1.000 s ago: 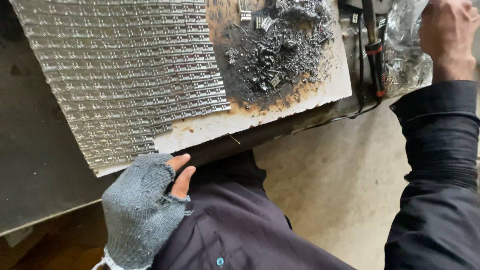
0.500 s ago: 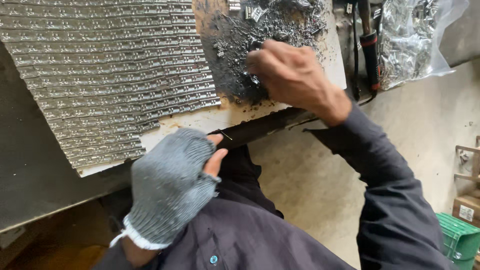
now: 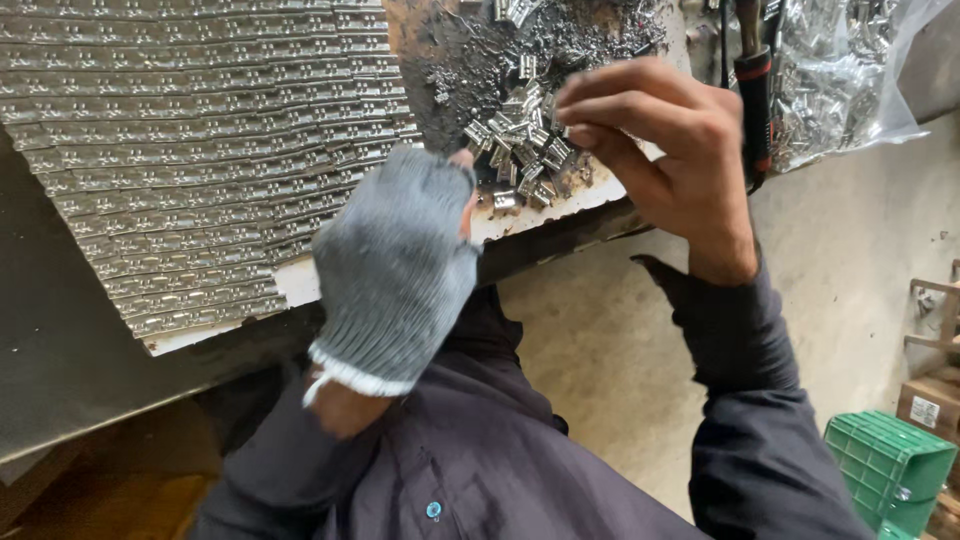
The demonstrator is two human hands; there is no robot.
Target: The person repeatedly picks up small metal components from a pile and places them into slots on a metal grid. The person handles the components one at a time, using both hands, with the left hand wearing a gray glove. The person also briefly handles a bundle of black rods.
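Closest to the camera, a dark purple-grey shirt with a small blue button (image 3: 432, 509) fills the lower frame. Above it rises the left hand (image 3: 395, 265) in a grey knitted fingerless glove with a white cuff, fingers curled loosely together. Whether it grips anything cannot be told, since its back faces the camera. To its right, the bare right hand (image 3: 655, 150) hovers over the bench edge with fingertips drawn close together; a small part may be pinched there, but the hand hides it, so that cannot be told either.

Just beyond both hands, on a scorched, blackened white board (image 3: 620, 190), lies a loose heap of small silvery stamped metal clips (image 3: 520, 140), touching one another amid dark soot. These pieces look light, stiff and hard, with thin edges; each would likely be best taken by its short sides between thumb and forefinger, and the soot may make them a little slippery.

Left of the heap, many neat rows of the same silvery clips (image 3: 190, 140) cover the board like scales. Farther right, a tool with a black and red handle (image 3: 755, 100) stands beside a clear plastic bag of more metal parts (image 3: 840, 80). Far below right, on the concrete floor, sits a green plastic crate (image 3: 885, 470).
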